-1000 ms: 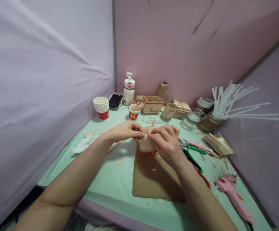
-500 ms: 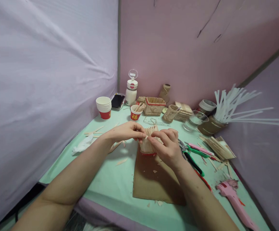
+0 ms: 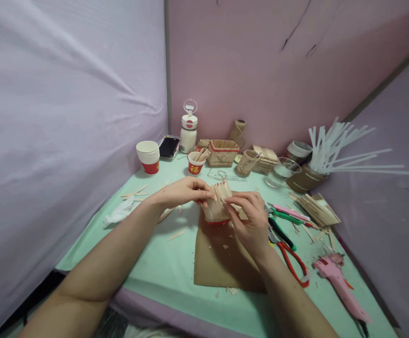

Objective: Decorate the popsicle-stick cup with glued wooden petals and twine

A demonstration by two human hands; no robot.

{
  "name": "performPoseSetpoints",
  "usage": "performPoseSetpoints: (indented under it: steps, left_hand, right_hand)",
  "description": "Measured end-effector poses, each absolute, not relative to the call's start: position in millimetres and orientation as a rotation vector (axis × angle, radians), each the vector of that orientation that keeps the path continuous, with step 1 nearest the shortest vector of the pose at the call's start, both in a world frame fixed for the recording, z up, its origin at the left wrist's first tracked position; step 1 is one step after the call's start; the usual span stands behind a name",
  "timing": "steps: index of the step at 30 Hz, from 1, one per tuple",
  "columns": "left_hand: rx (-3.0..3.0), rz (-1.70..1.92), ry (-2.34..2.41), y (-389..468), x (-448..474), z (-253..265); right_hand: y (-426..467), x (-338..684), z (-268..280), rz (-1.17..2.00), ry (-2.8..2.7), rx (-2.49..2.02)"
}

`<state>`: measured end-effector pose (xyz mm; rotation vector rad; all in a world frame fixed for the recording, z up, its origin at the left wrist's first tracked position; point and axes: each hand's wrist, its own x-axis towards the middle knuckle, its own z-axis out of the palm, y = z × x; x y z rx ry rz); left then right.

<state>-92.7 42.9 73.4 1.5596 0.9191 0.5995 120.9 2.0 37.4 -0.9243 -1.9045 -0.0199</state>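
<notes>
A small basket of pale wooden craft sticks (image 3: 219, 210), with jagged upper ends and a red band at its base, stands over a brown cardboard sheet (image 3: 221, 265). My left hand (image 3: 190, 193) grips the basket's left side, thumb and fingers closed near its upper edge. On the other side, my right hand (image 3: 249, 213) is closed in a pinch close to the basket's upper right; a tiny pale bit shows at the fingertips, too small to name. Wood chips lie scattered on the cardboard.
Pliers with red handles (image 3: 294, 263), green-handled cutters (image 3: 283, 234) and a pink glue gun (image 3: 341, 284) lie at right. Glue sticks (image 3: 331, 150) stand behind them. Paper cups (image 3: 148, 157), a white bottle (image 3: 189, 136) and a finished basket (image 3: 222, 155) line the back.
My right hand has drawn slightly right, away from my left fingers, uncovering more of the basket's front. My left hand stays at its left side. The whole view has shifted slightly.
</notes>
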Motion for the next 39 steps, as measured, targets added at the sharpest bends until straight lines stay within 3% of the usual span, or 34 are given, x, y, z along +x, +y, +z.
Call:
performPoseSetpoints:
  steps: [18, 39]
  left_hand:
    - [1.531, 0.641, 0.872, 41, -93, 70]
    - [1.551, 0.631, 0.861, 36, -92, 72]
  right_hand:
    - [-11, 94, 27, -0.254, -1.774, -1.301]
    - [-14, 86, 28, -0.038, -1.618, -1.418]
